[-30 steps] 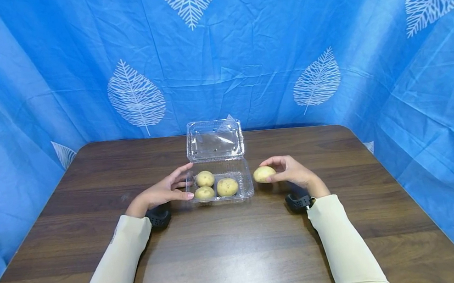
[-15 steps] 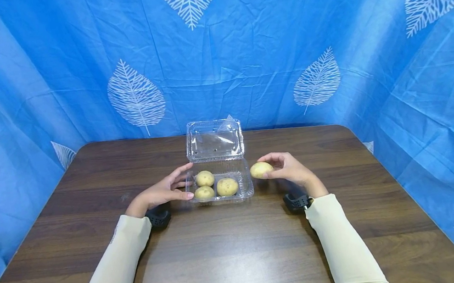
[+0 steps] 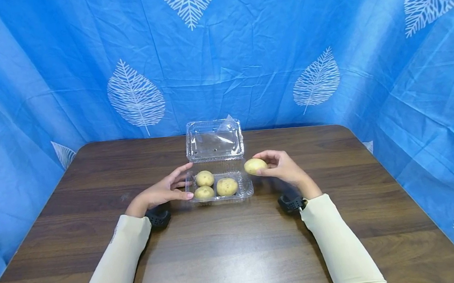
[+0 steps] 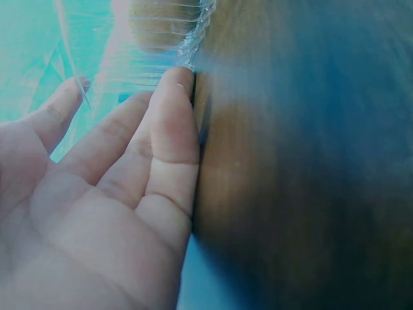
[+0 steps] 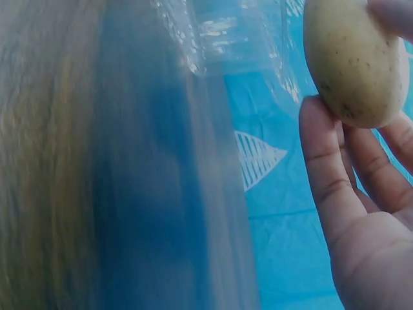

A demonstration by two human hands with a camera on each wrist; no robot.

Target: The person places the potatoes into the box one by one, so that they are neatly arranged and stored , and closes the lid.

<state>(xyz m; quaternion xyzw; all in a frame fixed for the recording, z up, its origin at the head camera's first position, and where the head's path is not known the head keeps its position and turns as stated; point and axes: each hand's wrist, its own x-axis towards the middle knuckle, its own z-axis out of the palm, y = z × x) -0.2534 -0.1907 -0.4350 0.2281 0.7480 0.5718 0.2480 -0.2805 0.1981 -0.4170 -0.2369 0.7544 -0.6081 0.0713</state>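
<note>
In the head view, a clear plastic clamshell box (image 3: 245, 185) stands with its hinged lid (image 3: 214, 139) raised behind it. Inside lie three potatoes, one at the back left (image 3: 205, 178), one at the front left (image 3: 204, 193) and one nearer the middle (image 3: 227, 186). My left hand (image 3: 159, 194) rests against the box's left side, thumb at the front corner, with fairly straight fingers (image 4: 174, 123) in the left wrist view. Pinched between the thumb and fingers of my right hand (image 3: 281, 170), another potato (image 5: 355, 61) hangs above the box's right edge.
The dark wooden table (image 3: 230, 252) carries the box near its far side. A blue curtain (image 3: 244, 66) with white leaf prints surrounds the back and both sides. Black wrist cameras (image 3: 291, 204) sit under both wrists.
My right hand has carried its potato leftward and slightly up, from beside the box to over its right edge. My left hand, the box and the three potatoes inside have stayed put.
</note>
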